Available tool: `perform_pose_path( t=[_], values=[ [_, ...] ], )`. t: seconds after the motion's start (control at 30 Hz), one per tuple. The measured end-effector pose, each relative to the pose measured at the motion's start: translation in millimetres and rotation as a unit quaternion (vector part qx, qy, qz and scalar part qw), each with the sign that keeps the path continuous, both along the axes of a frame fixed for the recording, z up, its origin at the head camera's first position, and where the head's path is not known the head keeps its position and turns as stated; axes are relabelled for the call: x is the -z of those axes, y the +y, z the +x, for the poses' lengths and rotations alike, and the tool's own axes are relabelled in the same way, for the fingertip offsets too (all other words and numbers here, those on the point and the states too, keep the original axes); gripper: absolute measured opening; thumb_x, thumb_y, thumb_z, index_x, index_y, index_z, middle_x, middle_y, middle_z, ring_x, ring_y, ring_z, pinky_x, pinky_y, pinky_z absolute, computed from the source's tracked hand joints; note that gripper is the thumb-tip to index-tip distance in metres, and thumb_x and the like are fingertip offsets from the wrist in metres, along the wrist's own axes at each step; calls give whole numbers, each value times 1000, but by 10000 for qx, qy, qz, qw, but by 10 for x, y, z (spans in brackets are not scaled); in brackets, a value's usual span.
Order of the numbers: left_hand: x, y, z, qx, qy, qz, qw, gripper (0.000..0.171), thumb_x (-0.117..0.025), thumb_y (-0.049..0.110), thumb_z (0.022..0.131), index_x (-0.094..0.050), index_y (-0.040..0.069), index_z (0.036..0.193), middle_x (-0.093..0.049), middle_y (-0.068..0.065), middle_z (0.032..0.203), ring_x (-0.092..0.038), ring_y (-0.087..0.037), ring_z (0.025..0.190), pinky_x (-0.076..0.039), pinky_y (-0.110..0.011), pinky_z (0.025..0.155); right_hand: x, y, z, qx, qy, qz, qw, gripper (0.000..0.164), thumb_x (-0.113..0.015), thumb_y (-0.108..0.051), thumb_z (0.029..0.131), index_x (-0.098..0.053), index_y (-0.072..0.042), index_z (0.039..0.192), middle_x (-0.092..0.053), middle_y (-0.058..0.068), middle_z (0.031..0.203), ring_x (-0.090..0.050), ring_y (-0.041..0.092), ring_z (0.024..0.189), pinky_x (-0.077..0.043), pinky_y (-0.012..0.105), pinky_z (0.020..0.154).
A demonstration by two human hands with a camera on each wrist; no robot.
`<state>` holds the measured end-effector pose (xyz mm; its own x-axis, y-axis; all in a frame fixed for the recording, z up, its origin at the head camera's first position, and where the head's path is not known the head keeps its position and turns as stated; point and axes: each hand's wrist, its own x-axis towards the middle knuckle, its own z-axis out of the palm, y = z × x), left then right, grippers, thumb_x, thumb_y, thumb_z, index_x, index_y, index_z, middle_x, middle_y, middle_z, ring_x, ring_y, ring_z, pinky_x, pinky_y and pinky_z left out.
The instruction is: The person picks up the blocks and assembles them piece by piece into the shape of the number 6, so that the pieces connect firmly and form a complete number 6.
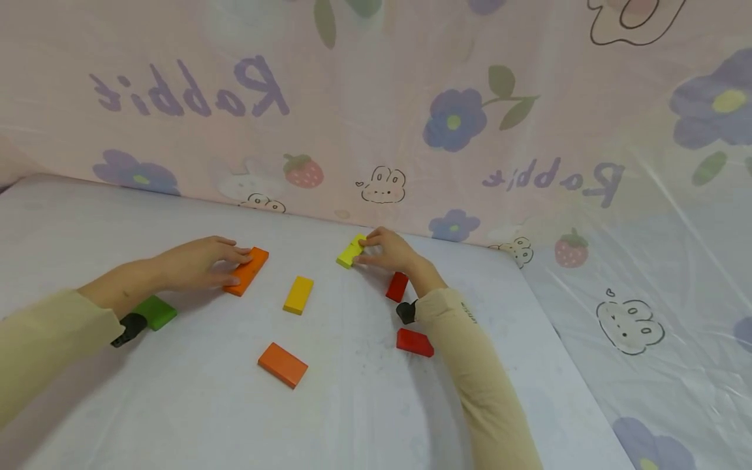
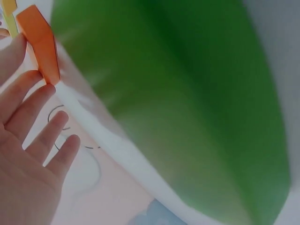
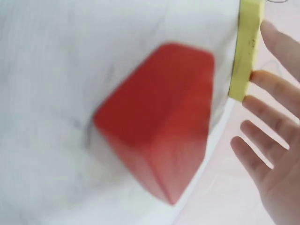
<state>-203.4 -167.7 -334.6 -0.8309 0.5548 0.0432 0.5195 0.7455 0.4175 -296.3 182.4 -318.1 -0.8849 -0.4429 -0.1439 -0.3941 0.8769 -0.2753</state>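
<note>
My left hand (image 1: 200,262) touches the left side of a long orange piece (image 1: 247,271) lying flat at the back left. In the left wrist view, the thumb and fingertips meet this orange piece (image 2: 41,42) along one side, and the other fingers spread out straight. Farther right, my right hand (image 1: 389,251) rests its fingertips against two light yellow blocks (image 1: 351,251) set end to end. The right wrist view has straight fingers along one side of the yellow piece (image 3: 244,51). A yellow block (image 1: 298,295) lies between the hands.
A green block (image 1: 157,312) lies under the left wrist, beside a black wrist camera (image 1: 129,329). Two red blocks (image 1: 397,286) lie near the right forearm. Another orange block (image 1: 283,365) is nearer the front. A printed curtain (image 1: 364,117) hangs behind the white table (image 1: 352,418).
</note>
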Motion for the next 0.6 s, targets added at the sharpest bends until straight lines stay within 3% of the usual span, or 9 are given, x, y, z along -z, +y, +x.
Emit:
perform_pose_path(
  t=[0.13,0.33,0.6],
  values=[
    [19,20,18,-29,40,4,10000,44,-68,19,88,-60,-3,126,-55,-20,136,-41,-47,129,-32,-63,106,40,-66,-3,331,164,-294,9989,52,-73,-37,84,-64,-8,126,-55,12,130,-48,29,122,-37,39,110],
    [36,25,33,-80,58,17,10000,44,-68,19,88,-60,-2,126,-55,-21,135,-41,-47,129,-33,-64,105,109,-125,-1,783,-39,-812,9936,52,-75,-37,82,-64,-11,126,-55,8,138,-43,26,134,-33,40,114],
    [55,25,53,15,326,34,9995,44,-69,21,88,-62,-4,123,-54,-22,136,-40,-48,129,-32,-65,104,133,-246,29,1075,48,-1082,9883,52,-79,-39,78,-68,-10,120,-64,7,126,-53,24,122,-43,37,105]
  ],
)
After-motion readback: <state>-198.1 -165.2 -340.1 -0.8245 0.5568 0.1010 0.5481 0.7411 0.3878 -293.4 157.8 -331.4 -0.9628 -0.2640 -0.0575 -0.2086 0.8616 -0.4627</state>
